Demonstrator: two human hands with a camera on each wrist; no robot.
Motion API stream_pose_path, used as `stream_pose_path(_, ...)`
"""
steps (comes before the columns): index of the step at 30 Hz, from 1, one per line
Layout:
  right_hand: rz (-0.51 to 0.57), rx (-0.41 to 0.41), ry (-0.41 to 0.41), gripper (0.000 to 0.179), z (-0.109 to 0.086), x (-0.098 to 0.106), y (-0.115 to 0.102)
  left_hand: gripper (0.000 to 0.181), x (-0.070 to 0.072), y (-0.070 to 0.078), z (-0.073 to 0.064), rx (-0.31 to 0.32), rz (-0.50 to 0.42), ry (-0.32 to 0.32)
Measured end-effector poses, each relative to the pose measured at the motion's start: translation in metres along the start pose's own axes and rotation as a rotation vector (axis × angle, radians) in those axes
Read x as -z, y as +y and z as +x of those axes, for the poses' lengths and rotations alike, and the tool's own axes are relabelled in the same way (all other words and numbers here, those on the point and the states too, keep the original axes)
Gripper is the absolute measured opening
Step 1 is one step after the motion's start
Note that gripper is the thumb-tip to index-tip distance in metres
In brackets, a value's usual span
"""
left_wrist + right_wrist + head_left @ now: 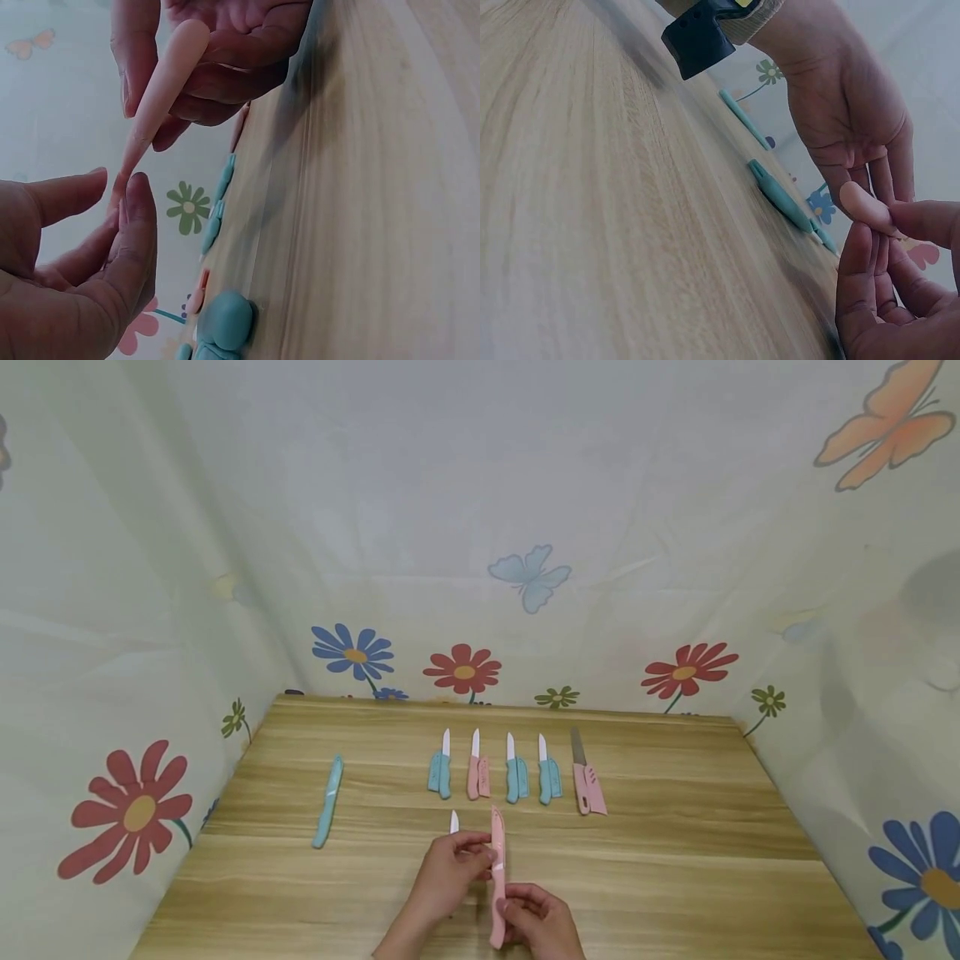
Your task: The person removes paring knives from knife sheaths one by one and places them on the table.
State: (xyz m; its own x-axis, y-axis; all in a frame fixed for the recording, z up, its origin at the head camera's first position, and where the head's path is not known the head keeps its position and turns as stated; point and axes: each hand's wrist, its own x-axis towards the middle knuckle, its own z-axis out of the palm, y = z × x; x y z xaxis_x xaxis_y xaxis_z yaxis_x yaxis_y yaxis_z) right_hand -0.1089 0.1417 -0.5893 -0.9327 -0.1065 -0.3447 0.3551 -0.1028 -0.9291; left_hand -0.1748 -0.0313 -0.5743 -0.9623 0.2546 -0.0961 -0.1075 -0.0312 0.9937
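A pink knife [498, 906] in its pink sheath [498, 827] is held upright in the head view, a bit of pale blade showing between sheath and handle. My left hand [450, 872] pinches it from the left near the sheath's lower end. From the right, my right hand [542, 920] grips the pink handle, which also shows in the left wrist view as a smooth rounded handle [166, 75]. Beyond the left hand a white-bladed knife [453, 821] lies on the table, mostly hidden by that hand; its teal handle [227, 321] appears in the left wrist view.
Across the back of the wooden table [675, 877] lie several small knives beside their sheaths, teal ones [513, 781] and a pink one [473, 779]. At the row's right end lies a larger pink-handled knife [579, 787]. A sheathed teal knife [327, 802] lies alone at left.
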Motion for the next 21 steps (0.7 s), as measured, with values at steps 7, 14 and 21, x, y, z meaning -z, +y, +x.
stream_pose_path(7, 0.003, 0.000, -0.018, 0.037, -0.0011, 0.0010, -0.0009, 0.028, -0.0010, -0.0004, 0.0032, 0.003, 0.000, 0.023)
stream_pose_path(14, -0.004, -0.014, -0.019, 0.040, -0.0025, 0.0016, -0.0009, 0.029, -0.0017, -0.0006, 0.0032, 0.012, -0.020, 0.022)
stream_pose_path(21, 0.001, -0.016, -0.033, 0.039, -0.0043, 0.0026, -0.0039, 0.029, -0.0013, -0.0006, 0.0040, 0.012, -0.026, 0.023)
